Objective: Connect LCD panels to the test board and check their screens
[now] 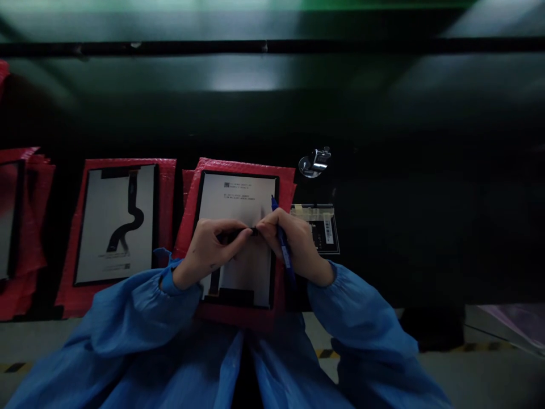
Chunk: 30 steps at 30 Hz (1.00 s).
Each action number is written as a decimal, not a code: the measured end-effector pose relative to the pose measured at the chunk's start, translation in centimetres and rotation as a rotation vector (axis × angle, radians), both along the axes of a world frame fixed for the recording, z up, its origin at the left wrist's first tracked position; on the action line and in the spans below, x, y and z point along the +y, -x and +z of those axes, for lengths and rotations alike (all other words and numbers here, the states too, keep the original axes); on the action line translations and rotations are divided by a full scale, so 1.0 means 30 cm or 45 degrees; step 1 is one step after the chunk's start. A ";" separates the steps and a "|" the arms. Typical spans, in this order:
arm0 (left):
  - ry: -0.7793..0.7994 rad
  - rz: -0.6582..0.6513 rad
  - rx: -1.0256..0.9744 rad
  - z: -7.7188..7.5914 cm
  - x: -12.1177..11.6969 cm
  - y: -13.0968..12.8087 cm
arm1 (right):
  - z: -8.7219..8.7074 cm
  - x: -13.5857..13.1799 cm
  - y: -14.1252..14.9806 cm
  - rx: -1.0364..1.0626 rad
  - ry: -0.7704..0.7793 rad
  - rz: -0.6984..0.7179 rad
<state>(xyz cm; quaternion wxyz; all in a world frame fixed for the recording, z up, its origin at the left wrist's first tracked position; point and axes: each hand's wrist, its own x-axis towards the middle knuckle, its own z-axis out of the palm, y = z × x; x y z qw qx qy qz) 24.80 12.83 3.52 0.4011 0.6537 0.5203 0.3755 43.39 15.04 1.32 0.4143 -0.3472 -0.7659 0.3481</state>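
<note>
A display panel (213,199) with a pale grey back and black edges lies in front of me on a pink bubble-wrap sleeve (289,176). My left hand (204,250) is closed over it, thumb and forefinger pinching the end of a black flex cable (215,279) whose lower part runs down the panel. At that same end, the fingertips of my right hand (300,238) meet the left ones; whether they grip the cable I cannot tell. A blue pen (284,247) is tucked in my right hand, its tip pointing up and away from me.
Another panel (100,227) with a curved flex cable lies on a pink sleeve to the left, with more pink sleeves (36,227) beyond it. To the right are a shiny metal tally counter (315,163) and a dark labelled part (330,241). A black bar (191,48) crosses the back.
</note>
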 end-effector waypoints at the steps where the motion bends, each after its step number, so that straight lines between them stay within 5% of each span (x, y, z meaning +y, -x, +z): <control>1: 0.002 -0.001 0.005 0.000 0.000 0.000 | -0.002 0.000 0.000 -0.002 -0.005 0.006; 30: -0.094 0.095 0.105 -0.011 -0.013 0.002 | -0.011 0.000 -0.005 -0.053 -0.088 0.091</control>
